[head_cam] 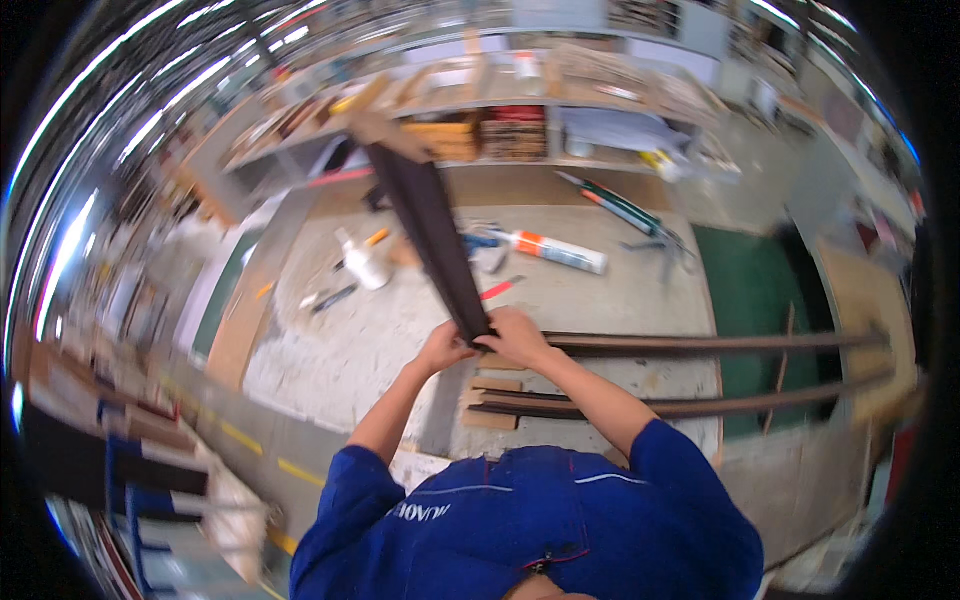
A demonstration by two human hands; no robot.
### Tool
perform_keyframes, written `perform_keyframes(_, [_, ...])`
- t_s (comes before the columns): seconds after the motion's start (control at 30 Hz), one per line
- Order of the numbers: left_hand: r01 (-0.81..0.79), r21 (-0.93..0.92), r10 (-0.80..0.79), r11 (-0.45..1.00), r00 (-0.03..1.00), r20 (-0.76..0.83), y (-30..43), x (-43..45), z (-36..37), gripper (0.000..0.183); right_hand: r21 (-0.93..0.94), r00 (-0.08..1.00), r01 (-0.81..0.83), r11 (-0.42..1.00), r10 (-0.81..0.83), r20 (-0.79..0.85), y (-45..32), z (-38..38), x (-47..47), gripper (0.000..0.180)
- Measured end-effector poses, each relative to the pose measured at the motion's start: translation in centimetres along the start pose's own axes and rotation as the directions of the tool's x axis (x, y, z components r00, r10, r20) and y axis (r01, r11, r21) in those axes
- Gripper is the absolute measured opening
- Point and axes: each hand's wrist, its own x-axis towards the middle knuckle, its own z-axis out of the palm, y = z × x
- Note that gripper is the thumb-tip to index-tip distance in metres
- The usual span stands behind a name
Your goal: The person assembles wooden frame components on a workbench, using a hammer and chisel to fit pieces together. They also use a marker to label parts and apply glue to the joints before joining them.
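Note:
A long dark brown profile strip point(427, 232) slants up and away from the person, over the worktable point(300, 360). Both hands are at its near end: my left hand point(445, 346) grips the left side, my right hand point(516, 336) the right, with the fingertips almost meeting. Its far end reaches a brown, cardboard-like piece point(390, 136) near the shelf. Right of my hands, a similar strip point(697, 343) runs sideways, and another strip point(675, 407) lies nearer the body, its left end on small wooden blocks point(491, 424). Motion blur hides fine detail.
A white bottle point(364, 262) and a knife-like tool point(334, 298) lie left on the table. Right of the held strip are a white and orange sealant cartridge point(562, 253), a red strip point(501, 287) and a caulking gun point(622, 208). A loaded shelf point(450, 101) stands behind.

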Motion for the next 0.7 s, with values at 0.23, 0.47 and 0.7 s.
perform_keyframes(0.23, [0.029, -0.122, -0.039, 0.992, 0.996, -0.080, 3.7, -4.8, -2.5, 0.057, -0.032, 0.968, 0.201, 0.979, -0.204, -0.149, -4.8, 0.0, 0.4, 0.031])
perform_keyframes(0.47, [-0.358, -0.606, 0.016, 0.710, 0.869, -0.494, 4.0, -11.5, -6.9, 0.102, -0.022, 0.872, 0.381, 0.924, -0.367, -0.325, -9.4, -0.3, 1.0, 0.033])
perform_keyframes(0.7, [-0.099, -0.914, -0.394, 0.392, 0.880, -0.265, -1.7, -14.5, -3.2, 0.073, -0.100, 0.870, 0.465, 0.880, -0.475, -0.136, -10.4, 5.1, 0.6, 0.034])
